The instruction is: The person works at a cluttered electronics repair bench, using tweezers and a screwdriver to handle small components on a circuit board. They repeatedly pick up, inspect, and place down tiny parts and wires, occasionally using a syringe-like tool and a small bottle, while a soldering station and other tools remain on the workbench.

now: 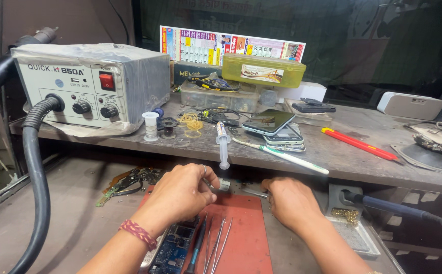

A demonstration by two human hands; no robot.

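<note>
Low in the middle of the frame, the person's left hand (183, 193) is curled over the top edge of a red mat (241, 233) on the worktop (79, 213). Its fingers (208, 177) are drawn close together around a small silvery metal piece (224, 184), which sits between the two hands just under the shelf edge. A woven red band is around that wrist.

The right hand (292, 202) lies just right of centre, knuckles up, fingers folded shut. A thin metal tool (254, 192) sticks out from under it toward the silvery piece. How it is gripped cannot be told, as the palm hides it.

At the bottom centre, several tweezers (216, 248) lie on the mat, beside a bare blue circuit board (173, 251) near the left forearm.

A shelf (332, 147) crosses the middle of the frame above the hands. On it, at upper left, stands a grey hot-air station (89, 86) with a red switch and a black ribbed hose (36, 193) hanging down the left side. A clear syringe (223, 144) overhangs the shelf edge, just above the left hand. To its right lie a white toothbrush (282, 155), a stack of phones (277, 129) and a red pen (360, 144). A yellow-green lidded box (264, 71) sits at upper centre. A blue-handled soldering iron (393, 207) rests at lower right.
</note>
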